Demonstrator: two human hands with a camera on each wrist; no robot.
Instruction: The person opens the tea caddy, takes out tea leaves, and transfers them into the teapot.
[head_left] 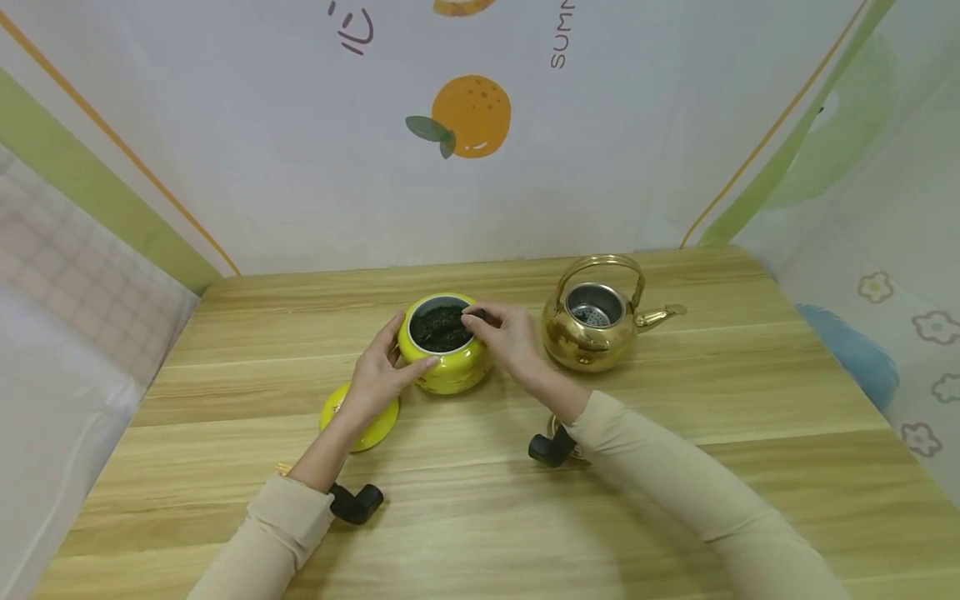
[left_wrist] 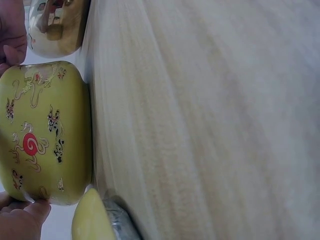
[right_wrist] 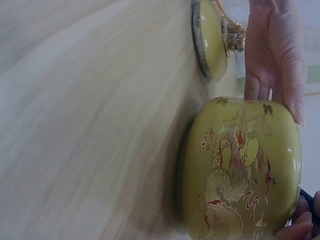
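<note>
Head view from high before the yellow jar [head_left: 452, 377], facing forward and down, both wrist views low, close to its near side, turned sideways, all sharing jar and yellow lid [head_left: 381, 427]

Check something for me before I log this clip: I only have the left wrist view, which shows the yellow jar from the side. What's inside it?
Observer: The head view shows dark, leaf-like bits inside the yellow jar.
Operator: Noted. My view catches only part of the right hand; is it holding anything?
Observer: Yes, it pinches a black object, seen in the right wrist view, though too little of it shows to say what it is.
</note>
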